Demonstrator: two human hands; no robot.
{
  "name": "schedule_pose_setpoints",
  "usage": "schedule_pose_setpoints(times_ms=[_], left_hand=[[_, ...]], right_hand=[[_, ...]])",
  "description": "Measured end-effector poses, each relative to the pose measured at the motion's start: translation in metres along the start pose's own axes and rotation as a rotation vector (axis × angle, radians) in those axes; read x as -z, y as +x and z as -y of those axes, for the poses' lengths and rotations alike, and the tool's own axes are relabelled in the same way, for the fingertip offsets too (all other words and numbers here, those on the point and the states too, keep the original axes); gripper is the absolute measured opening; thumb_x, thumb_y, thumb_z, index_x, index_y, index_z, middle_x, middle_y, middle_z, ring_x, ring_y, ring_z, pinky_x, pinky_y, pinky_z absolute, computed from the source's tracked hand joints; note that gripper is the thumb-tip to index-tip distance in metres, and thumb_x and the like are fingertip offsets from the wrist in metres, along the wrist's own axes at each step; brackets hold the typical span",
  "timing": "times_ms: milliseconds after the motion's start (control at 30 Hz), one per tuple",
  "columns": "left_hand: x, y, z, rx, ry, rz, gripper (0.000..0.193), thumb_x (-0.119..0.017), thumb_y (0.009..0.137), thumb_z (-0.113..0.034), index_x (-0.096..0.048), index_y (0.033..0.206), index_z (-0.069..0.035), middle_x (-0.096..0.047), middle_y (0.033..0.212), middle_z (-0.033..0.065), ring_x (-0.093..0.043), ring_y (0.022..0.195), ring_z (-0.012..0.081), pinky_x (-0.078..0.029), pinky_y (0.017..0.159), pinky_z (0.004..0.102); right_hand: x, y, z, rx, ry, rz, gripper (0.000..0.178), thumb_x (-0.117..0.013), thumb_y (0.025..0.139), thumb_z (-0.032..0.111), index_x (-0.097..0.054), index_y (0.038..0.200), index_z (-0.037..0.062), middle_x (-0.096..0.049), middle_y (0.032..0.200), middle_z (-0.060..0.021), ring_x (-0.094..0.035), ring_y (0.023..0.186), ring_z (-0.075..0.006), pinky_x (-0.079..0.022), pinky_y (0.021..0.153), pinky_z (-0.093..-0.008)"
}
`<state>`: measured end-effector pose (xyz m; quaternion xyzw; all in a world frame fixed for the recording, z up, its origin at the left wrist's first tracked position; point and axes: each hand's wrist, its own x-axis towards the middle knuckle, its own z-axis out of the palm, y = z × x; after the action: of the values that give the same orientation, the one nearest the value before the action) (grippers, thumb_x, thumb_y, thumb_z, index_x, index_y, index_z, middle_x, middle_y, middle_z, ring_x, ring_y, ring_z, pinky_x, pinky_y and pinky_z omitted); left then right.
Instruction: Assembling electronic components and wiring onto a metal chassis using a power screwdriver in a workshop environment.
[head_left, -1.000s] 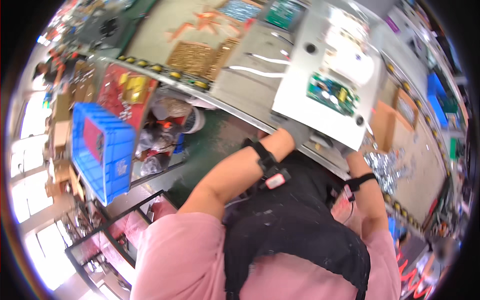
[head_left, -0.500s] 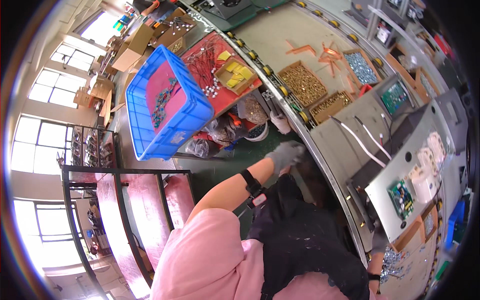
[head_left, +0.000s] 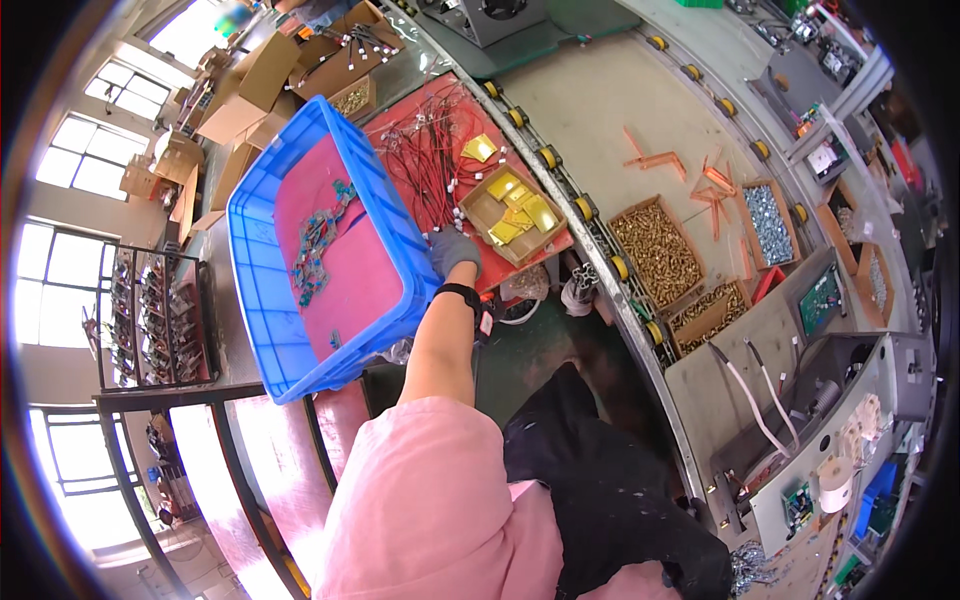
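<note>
Left hand (head_left: 455, 252): gray-gloved, between bin and tray; cannot tell whether its fingers are apart or closed on something
Right hand: out of view
Red wires (head_left: 428, 165): just beyond the left hand — spread loose, perhaps for easy picking
Cardboard tray (head_left: 482, 212): right of the hand, probably keeping yellow pieces (head_left: 525, 215) from scattering
Blue bin (head_left: 385, 215): left; high walls likely contain its contents
Red table (head_left: 395, 120): beneath wires and tray
Room: roller track (head_left: 548, 157) right, windows (head_left: 75, 250) left

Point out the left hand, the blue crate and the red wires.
Left hand (head_left: 456, 252): head view, on its gloved back.
Blue crate (head_left: 398, 228): head view, on the wall nearest the wires.
Red wires (head_left: 432, 155): head view, mid-tangle.
</note>
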<state>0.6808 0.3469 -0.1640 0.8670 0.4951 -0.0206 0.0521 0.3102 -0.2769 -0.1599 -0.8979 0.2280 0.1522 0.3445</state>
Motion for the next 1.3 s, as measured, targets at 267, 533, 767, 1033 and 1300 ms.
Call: schedule_pose_setpoints(times_ms=[267,533,767,1033,1300], left_hand=[[0.082,0.026,-0.041,0.418,-0.932,-0.125,0.021,-0.053,0.086,-0.019,-0.062,0.099,-0.005,-0.064,0.100,0.0177,-0.062,0.088,0.0344,-0.048,0.079,0.0392],[0.244,-0.023,-0.041,-0.352,-1.568,-0.610,0.023,-0.055,0.089,-0.017,-0.059,0.101,0.002,-0.057,0.077,0.0044,-0.051,0.062,0.0109,-0.044,0.061,0.0239],[0.283,-0.119,-0.056,-0.904,-1.531,0.069,0.042,-0.052,0.092,-0.038,-0.061,0.097,0.002,-0.056,0.074,0.0031,-0.049,0.061,0.0070,-0.042,0.059,0.0209],[0.262,-0.221,-0.106,-1.126,-1.234,0.705,0.051,-0.049,0.091,-0.047,-0.062,0.099,0.002,-0.061,0.078,0.0045,-0.053,0.071,0.0097,-0.043,0.067,0.0232],[0.234,-0.263,-0.136,-1.400,-1.172,0.711,0.043,-0.057,0.087,-0.042,-0.065,0.093,-0.001,-0.064,0.085,0.0116,-0.060,0.078,0.0204,-0.048,0.070,0.0312]], right_hand=[[0.020,0.033,0.163,0.484,-0.133,-0.133,0.021,-0.054,0.083,0.004,-0.060,0.101,-0.0046,-0.063,0.093,-0.0194,-0.063,0.085,-0.0310,-0.049,0.075,-0.0357],[0.035,0.063,0.306,0.698,0.028,-0.141,0.019,-0.053,0.084,0.003,-0.061,0.100,-0.0030,-0.062,0.087,-0.0171,-0.061,0.079,-0.0286,-0.047,0.071,-0.0335],[0.062,0.078,0.441,0.955,0.259,-0.051,0.023,-0.056,0.083,0.011,-0.059,0.102,-0.0003,-0.062,0.085,-0.0160,-0.061,0.075,-0.0271,-0.047,0.069,-0.0328],[0.065,0.083,0.486,0.875,0.187,0.076,0.029,-0.061,0.082,0.023,-0.060,0.104,0.0040,-0.062,0.077,-0.0150,-0.062,0.070,-0.0269,-0.047,0.063,-0.0339],[0.095,0.080,0.436,0.669,0.343,-0.003,0.020,-0.060,0.082,0.021,-0.062,0.091,0.0037,-0.062,0.074,-0.0136,-0.062,0.069,-0.0273,-0.047,0.062,-0.0352]])
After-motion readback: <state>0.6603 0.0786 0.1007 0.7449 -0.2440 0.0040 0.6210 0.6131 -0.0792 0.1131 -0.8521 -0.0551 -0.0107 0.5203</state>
